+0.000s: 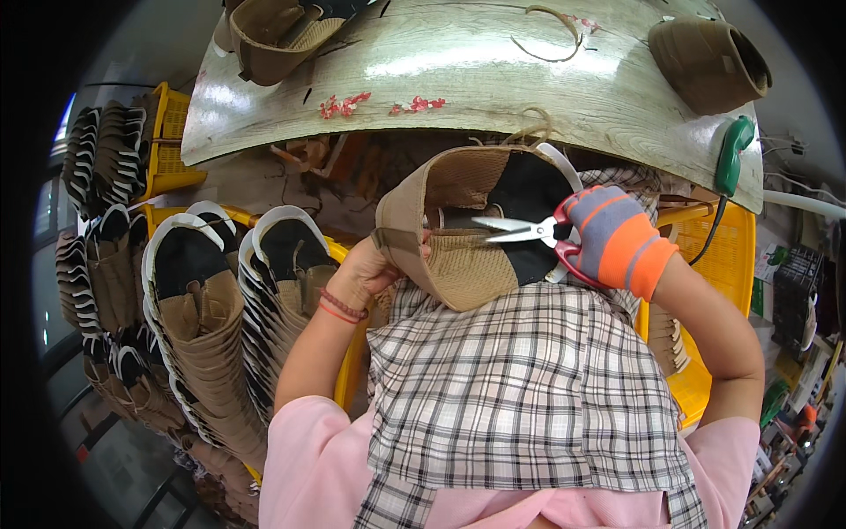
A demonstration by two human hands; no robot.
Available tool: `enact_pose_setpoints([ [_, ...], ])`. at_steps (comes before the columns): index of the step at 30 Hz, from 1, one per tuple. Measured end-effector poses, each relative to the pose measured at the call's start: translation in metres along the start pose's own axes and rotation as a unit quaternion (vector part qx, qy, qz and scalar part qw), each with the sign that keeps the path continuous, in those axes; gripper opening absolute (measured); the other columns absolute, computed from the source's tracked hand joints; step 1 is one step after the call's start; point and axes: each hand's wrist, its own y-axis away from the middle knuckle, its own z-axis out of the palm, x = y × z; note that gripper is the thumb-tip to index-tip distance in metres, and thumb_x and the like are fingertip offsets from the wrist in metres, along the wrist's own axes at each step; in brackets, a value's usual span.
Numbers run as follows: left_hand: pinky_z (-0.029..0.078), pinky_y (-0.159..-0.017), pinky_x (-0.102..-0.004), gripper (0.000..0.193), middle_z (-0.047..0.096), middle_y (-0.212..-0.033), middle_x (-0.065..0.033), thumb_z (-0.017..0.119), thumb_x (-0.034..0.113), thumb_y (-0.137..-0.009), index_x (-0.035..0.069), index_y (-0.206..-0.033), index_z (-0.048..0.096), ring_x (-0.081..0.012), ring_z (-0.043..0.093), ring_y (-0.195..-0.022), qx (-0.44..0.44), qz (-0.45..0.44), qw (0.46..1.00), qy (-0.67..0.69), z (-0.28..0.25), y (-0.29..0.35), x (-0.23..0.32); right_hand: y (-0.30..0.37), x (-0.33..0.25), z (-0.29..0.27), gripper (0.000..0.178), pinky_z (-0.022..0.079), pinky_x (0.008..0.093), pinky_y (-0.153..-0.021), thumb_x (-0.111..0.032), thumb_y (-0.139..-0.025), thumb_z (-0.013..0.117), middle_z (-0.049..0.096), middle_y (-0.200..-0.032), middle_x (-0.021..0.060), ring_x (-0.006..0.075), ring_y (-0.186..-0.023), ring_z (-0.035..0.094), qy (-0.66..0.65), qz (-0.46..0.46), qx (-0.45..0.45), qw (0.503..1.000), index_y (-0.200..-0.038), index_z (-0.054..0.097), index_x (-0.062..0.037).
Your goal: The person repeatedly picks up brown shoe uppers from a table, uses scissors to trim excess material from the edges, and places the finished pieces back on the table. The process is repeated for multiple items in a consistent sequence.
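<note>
The tan woven shoe upper (467, 238), at centre, is gripped at nine o'clock by the bare left hand (366, 273). The gloved right hand (617, 238) clenches red-handled scissors (529, 231); blades are best kept flat, snipping only loose thread.

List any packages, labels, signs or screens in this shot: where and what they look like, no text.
No screens or signs show.
Red marks: two smudged patches of paint or sticker remains on the pale wooden tabletop, above the shoe upper; unclear which.
Yellow crates: plastic mesh bins at left and right, holding stacked tan uppers.
</note>
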Motion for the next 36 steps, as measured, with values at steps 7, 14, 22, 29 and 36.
enact_pose_setpoints([
  [7,0.057,-0.088,-0.0356,0.038,0.071,-0.105,-0.0119,0.082,-0.002,-0.073,-0.003,-0.108,0.068,-0.0225,0.069,-0.095,0.015,0.023,0.999,0.025,0.012,0.007,-0.002,-0.004,-0.003,0.017,0.028,0.054,0.0389,-0.08,-0.027,-0.076,0.076,0.071,-0.089,0.0122,0.0318,-0.087,0.067,-0.039,-0.038,0.009,0.998,-0.095,0.07,-0.0077],
  [14,0.056,-0.09,-0.0383,0.039,0.07,-0.103,-0.0101,0.084,-0.005,-0.069,-0.001,-0.104,0.068,-0.0237,0.068,-0.096,0.043,0.029,0.997,0.049,0.019,0.01,-0.001,0.004,0.005,0.008,0.027,0.054,0.0383,-0.077,-0.031,-0.078,0.076,0.071,-0.087,0.0107,0.0297,-0.085,0.068,0.027,-0.024,0.013,0.999,-0.093,0.071,-0.0092],
  [22,0.056,-0.09,-0.0387,0.039,0.069,-0.104,-0.0093,0.084,-0.005,-0.069,0.0,-0.104,0.069,-0.0237,0.067,-0.096,0.039,0.036,0.997,0.047,0.025,0.015,0.0,-0.002,-0.005,0.013,0.024,0.054,0.039,-0.077,-0.027,-0.076,0.077,0.07,-0.087,0.0117,0.0308,-0.087,0.067,-0.052,-0.048,0.038,0.997,-0.09,0.07,-0.0081],
  [29,0.056,-0.091,-0.0368,0.04,0.068,-0.109,-0.0103,0.085,-0.003,-0.07,0.0,-0.106,0.068,-0.0226,0.066,-0.099,0.053,0.058,0.996,0.042,0.019,0.012,-0.006,-0.001,0.003,0.009,0.03,0.053,0.0399,-0.077,-0.031,-0.078,0.076,0.069,-0.088,0.0126,0.0327,-0.088,0.065,-0.041,0.029,-0.018,0.999,-0.093,0.07,-0.0062],
  [36,0.056,-0.091,-0.0359,0.036,0.069,-0.114,-0.0115,0.082,-0.003,-0.075,0.0,-0.108,0.069,-0.0227,0.066,-0.101,0.052,0.085,0.995,0.02,0.013,0.007,-0.016,-0.009,0.016,0.017,0.045,0.054,0.0416,-0.08,-0.045,-0.076,0.077,0.069,-0.09,0.0145,0.0336,-0.091,0.066,-0.019,-0.009,-0.018,1.0,-0.097,0.071,-0.0062],
])
